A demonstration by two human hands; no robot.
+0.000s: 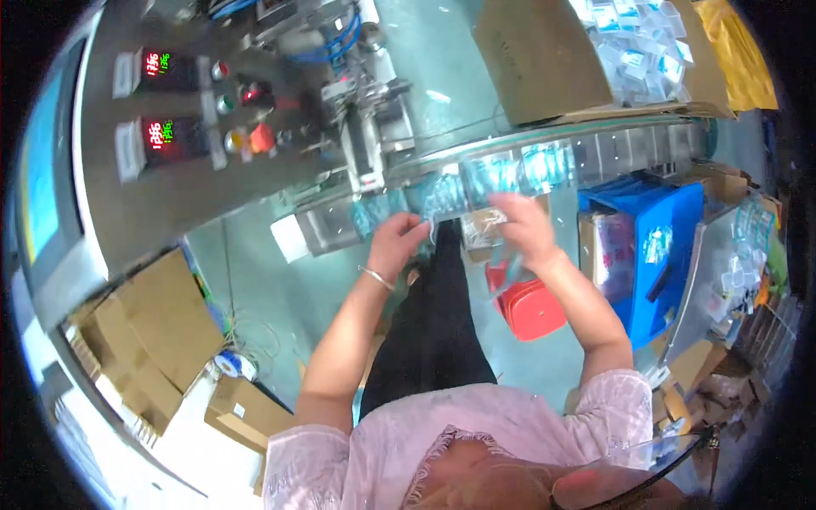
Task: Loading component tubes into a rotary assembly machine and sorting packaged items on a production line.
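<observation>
In front of me runs a conveyor [620,147] divided into clear compartments. Several hold teal-and-clear packets, among them a left packet [379,210], a middle packet [439,195] and a right packet [546,166]. My left hand [398,245] is at the conveyor's near edge, thumb and fingers drawn together beside the left and middle packets; what they pinch, if anything, is hidden. Just right of it, my right hand [525,228] reaches over the near edge, its fingers smeared by motion. A blurred bluish strip [512,270] shows below its palm; whether the hand holds it is unclear.
A metal machine arm [367,149] stands over the conveyor, beside a control panel [183,110] with lit displays. Beyond the belt is a cardboard box [544,64] with clear plastic cases [637,51]. A red stool [533,308] and blue bin [663,255] stand at right.
</observation>
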